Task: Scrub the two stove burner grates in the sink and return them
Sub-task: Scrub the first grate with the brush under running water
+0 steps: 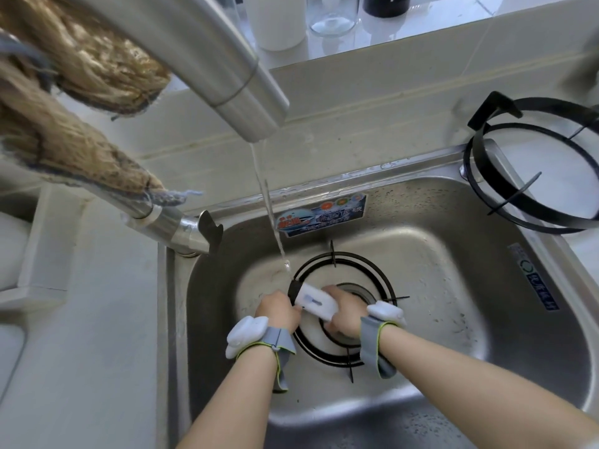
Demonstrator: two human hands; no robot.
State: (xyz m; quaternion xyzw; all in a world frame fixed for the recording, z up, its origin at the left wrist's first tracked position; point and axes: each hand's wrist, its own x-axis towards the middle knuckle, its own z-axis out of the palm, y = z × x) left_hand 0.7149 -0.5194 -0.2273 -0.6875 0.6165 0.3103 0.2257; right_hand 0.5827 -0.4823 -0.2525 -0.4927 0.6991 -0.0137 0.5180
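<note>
**A:** So which step is this?

**B:** Scrubbing, I'd say, and on the first of the pair. The wet grate (325, 355) lies flat on the floor of the sink (518, 319), ringed round the drain (356, 288). The water stream (269, 205) from the faucet (227, 69) lands on its far left edge.

**A:** And the hands?

**B:** The left hand (279, 308) has its fingers curled over the grate's left rim, pinning it down. The right hand (343, 314) is wrapped round a white scrubber (317, 301), which sits across the ring between the two hands. The fingertips themselves are tucked under, so I can't tell how tight either grip is.

**A:** Where's the other one?

**B:** The second grate (518, 222) rests on the sink's far right corner, half on the steel rim and half on the counter, well apart from the hands. Whether it is already washed I can't judge; it looks dry from here.

**A:** What does the next move call for, then?

**B:** Most likely working the scrubber along the ring and prongs while the left hand turns the grate to bring fresh sections under the water. That needs a firm hold, because wet metal on wet steel slides easily. The prongs stick out, so the knuckles want some care too. After that come a rinse, the swap with the other grate, and the trip to the stove, which is out of view.
</note>
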